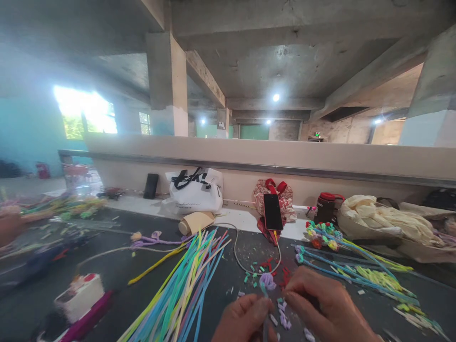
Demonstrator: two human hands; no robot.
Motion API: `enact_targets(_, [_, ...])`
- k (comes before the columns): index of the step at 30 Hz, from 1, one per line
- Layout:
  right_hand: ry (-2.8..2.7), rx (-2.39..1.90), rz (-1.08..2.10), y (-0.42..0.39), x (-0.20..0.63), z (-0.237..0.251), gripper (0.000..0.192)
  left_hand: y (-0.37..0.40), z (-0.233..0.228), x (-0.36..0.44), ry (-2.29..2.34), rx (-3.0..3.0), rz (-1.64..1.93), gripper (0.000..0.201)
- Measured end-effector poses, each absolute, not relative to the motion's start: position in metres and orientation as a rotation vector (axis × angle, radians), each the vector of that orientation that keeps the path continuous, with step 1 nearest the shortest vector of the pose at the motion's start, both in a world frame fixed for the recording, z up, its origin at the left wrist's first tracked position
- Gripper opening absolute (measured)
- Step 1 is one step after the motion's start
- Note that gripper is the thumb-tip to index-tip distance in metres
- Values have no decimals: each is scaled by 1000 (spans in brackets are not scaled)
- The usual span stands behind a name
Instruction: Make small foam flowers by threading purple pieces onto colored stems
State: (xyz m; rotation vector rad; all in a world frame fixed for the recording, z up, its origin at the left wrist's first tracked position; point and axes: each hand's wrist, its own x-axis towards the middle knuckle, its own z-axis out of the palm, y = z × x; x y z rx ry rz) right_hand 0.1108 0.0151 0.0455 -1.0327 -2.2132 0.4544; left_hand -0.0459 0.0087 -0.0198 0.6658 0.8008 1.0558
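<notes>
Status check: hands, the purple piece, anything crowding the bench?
Left hand and right hand both pinching the purple curled stem. Cut scraps underneath. Bundle of coloured stems lying close on the left; charging cable just behind.

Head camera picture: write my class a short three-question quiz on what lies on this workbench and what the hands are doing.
1. True or false: the phone lies flat on the dark table.
2. What do the left hand and right hand pinch between them? A) a purple curled piece B) a red flask C) a white bag
3. On which side of the hands does the fanned bundle of coloured sticks lie?

Key: 1 false, it leans upright against a red bag; 2 A; 3 the person's left.
</notes>
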Motion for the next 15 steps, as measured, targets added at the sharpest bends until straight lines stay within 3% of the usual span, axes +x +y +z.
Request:
enact_targets(8, [-2190,-1050,429,15,112,46,14,3,-12,-47,855,772,1060,36])
enact_targets(15, [-2083,-1141,626,18,115,40,12,2,-12,-46,899,875,1093,38])
